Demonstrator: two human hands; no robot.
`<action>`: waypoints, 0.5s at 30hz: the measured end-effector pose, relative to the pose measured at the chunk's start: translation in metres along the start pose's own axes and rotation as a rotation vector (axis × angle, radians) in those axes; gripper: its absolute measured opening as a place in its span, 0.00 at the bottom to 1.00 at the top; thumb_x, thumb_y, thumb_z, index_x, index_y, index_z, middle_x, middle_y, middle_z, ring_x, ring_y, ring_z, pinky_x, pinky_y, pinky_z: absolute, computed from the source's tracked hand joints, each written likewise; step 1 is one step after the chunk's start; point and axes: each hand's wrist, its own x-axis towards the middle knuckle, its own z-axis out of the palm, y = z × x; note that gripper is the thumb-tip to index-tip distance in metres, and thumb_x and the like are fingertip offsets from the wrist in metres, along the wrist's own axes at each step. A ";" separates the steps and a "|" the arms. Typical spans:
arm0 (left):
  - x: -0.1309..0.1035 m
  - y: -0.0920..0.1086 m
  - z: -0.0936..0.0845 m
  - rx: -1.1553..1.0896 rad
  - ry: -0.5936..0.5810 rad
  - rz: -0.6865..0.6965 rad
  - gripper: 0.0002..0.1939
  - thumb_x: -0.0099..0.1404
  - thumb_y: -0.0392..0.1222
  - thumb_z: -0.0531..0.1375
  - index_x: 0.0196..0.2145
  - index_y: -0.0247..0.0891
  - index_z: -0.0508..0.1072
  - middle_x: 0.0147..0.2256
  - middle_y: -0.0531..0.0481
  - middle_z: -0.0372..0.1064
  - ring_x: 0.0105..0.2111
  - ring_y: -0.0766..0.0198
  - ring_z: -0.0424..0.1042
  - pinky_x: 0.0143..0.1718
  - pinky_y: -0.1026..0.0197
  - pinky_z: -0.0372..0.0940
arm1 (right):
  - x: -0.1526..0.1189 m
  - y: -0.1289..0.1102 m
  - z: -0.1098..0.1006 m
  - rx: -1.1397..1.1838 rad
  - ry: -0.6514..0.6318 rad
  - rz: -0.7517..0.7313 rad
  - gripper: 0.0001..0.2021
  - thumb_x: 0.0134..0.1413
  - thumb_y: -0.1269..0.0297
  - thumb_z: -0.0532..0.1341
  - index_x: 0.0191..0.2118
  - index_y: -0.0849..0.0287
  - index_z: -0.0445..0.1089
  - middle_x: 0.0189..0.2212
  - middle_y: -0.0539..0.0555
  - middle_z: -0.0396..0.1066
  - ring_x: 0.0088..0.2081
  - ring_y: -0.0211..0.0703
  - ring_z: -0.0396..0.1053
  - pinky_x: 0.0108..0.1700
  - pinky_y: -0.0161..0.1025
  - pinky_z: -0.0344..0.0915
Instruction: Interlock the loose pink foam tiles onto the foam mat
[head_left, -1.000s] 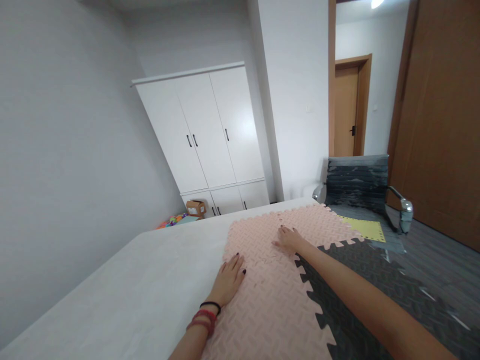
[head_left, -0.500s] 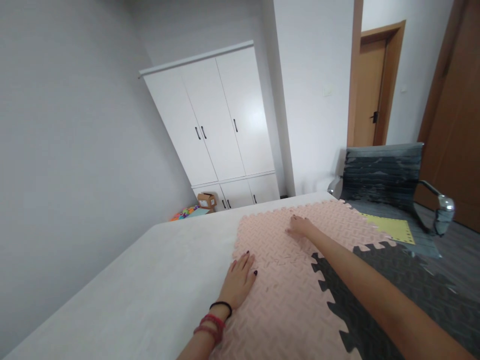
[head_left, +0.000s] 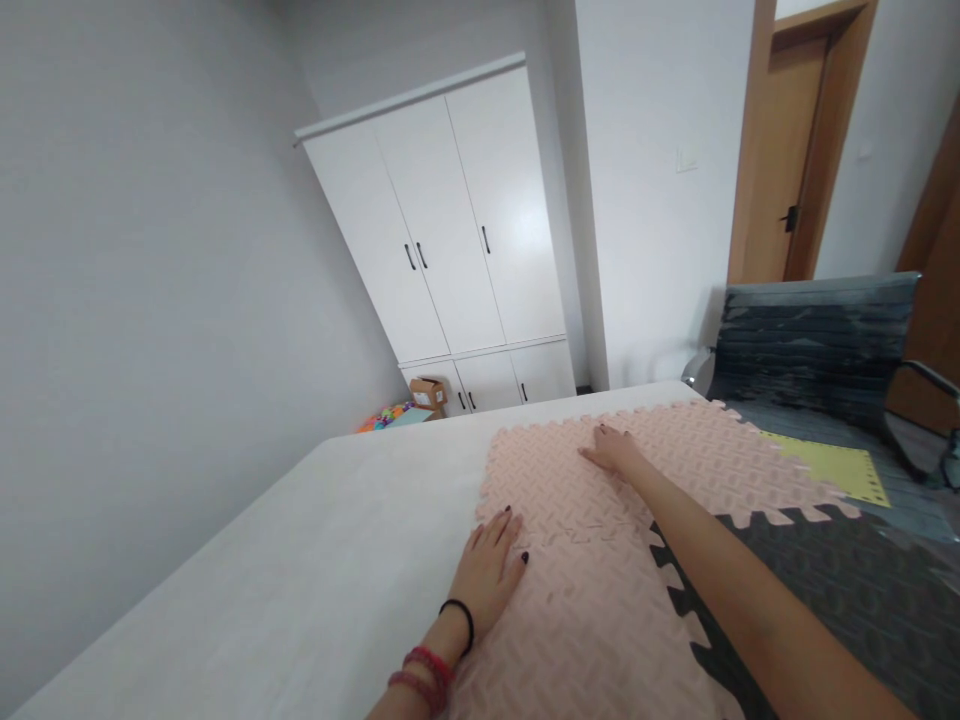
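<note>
Pink interlocking foam mats with a raised texture lie on a white table (head_left: 337, 540). My left hand (head_left: 487, 565) rests flat, fingers out, on the left edge of the near pink foam mat (head_left: 585, 640), close to its seam with the far one. Farther off, my right hand (head_left: 616, 450) lies palm down with fingers apart on the far pink foam mat (head_left: 536, 470). Under my right forearm, a dark grey foam mat (head_left: 840, 590) adjoins the pink ones. Part of the joint between them is hidden by that arm.
A dark office chair (head_left: 814, 345) stands at the right, with a yellow sheet (head_left: 832, 465) on its seat. Behind the table are a white cabinet (head_left: 480, 220), an open cardboard box (head_left: 427, 392) and some colourful items (head_left: 386, 415). A grey wall (head_left: 150, 300) runs along the left.
The view has turned slightly left, shifting the scene rightward. My right hand's fingers look more spread on the far mat. My left hand stays at the mat's edge.
</note>
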 end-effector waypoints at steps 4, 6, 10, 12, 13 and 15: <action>-0.001 0.002 -0.001 -0.013 -0.007 -0.014 0.30 0.68 0.58 0.42 0.64 0.46 0.51 0.66 0.51 0.44 0.65 0.62 0.44 0.65 0.50 0.41 | 0.017 -0.001 0.007 -0.004 0.020 0.038 0.33 0.54 0.43 0.53 0.55 0.67 0.63 0.54 0.71 0.63 0.54 0.59 0.61 0.59 0.62 0.40; 0.000 0.003 -0.002 -0.017 -0.011 -0.018 0.30 0.68 0.57 0.42 0.64 0.46 0.50 0.66 0.51 0.44 0.65 0.62 0.44 0.65 0.50 0.40 | 0.026 -0.001 0.008 -0.010 0.061 0.053 0.32 0.55 0.46 0.53 0.57 0.66 0.60 0.56 0.71 0.61 0.57 0.59 0.58 0.59 0.63 0.37; 0.001 0.003 -0.003 -0.032 -0.018 -0.027 0.30 0.67 0.56 0.43 0.64 0.46 0.51 0.66 0.52 0.44 0.65 0.62 0.44 0.65 0.50 0.41 | 0.039 -0.005 0.015 0.002 0.114 0.053 0.30 0.57 0.49 0.51 0.59 0.65 0.57 0.56 0.69 0.61 0.58 0.57 0.56 0.59 0.61 0.39; 0.001 0.002 -0.003 -0.049 -0.025 -0.037 0.29 0.67 0.55 0.45 0.64 0.47 0.51 0.66 0.52 0.44 0.65 0.62 0.44 0.65 0.50 0.41 | 0.045 -0.008 0.018 0.014 0.119 0.057 0.28 0.57 0.50 0.51 0.56 0.66 0.61 0.51 0.69 0.66 0.55 0.58 0.61 0.58 0.59 0.44; 0.001 0.002 -0.003 -0.057 -0.027 -0.041 0.29 0.67 0.55 0.45 0.63 0.47 0.51 0.66 0.52 0.44 0.65 0.61 0.44 0.65 0.49 0.41 | 0.047 -0.009 0.019 0.020 0.120 0.056 0.27 0.57 0.50 0.52 0.55 0.67 0.62 0.50 0.69 0.67 0.53 0.59 0.62 0.57 0.57 0.46; 0.001 0.002 -0.002 -0.066 -0.025 -0.045 0.29 0.66 0.54 0.46 0.63 0.47 0.51 0.66 0.52 0.44 0.65 0.61 0.44 0.65 0.49 0.41 | 0.051 -0.010 0.019 0.032 0.115 0.048 0.27 0.56 0.50 0.53 0.53 0.67 0.63 0.49 0.69 0.68 0.52 0.59 0.63 0.54 0.53 0.52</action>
